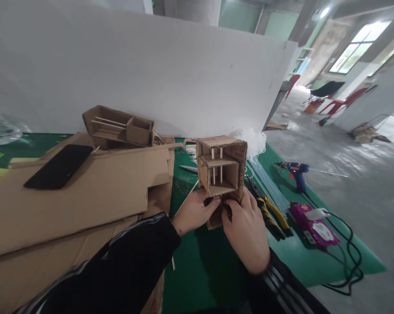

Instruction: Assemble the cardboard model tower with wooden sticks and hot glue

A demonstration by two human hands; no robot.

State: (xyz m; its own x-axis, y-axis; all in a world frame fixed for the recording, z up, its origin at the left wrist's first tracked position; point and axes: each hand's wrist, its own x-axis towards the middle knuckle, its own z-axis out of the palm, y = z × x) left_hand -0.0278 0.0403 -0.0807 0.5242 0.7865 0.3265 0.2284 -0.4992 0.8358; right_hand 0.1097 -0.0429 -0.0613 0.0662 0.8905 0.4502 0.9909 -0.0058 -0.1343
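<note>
A small cardboard model [221,172] with open shelves and thin wooden sticks stands upright on the green mat [213,266]. My left hand [194,211] grips its lower left part, fingers curled against it. My right hand [246,226] is closed on its lower right part, thumb pressed near the base. Both hands meet at the model's bottom, where something dark sits between the fingers; I cannot make out what it is.
Large cardboard sheets [73,196] lie left, with a black phone [59,165] on them. A second cardboard model [118,127] rests behind. Yellow-handled cutters [270,209], a blue glue gun [295,172], a pink power strip [314,226] with cables lie right. A white board [151,69] stands behind.
</note>
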